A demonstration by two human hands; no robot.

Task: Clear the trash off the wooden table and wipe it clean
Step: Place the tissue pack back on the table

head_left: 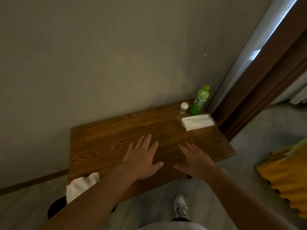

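The wooden table (106, 136) stands against a grey wall. My left hand (142, 156) lies flat on its middle, palm down, fingers spread, holding nothing. My right hand (194, 156) lies flat beside it in the same way, a little apart. A green plastic bottle (200, 100) stands upright in the far right corner. A small white-capped bottle (183, 108) stands just left of it. A pack of white tissues (197, 122) lies in front of both bottles. A white cloth (81, 185) hangs over the table's near left corner, partly hidden by my left forearm.
A dark round bin (55, 207) sits on the floor below the cloth. A yellow ribbed object (285, 178) lies on the floor at the right. A brown door frame (259, 83) rises beside the table's far right corner. My white shoe (180, 208) is under the near edge.
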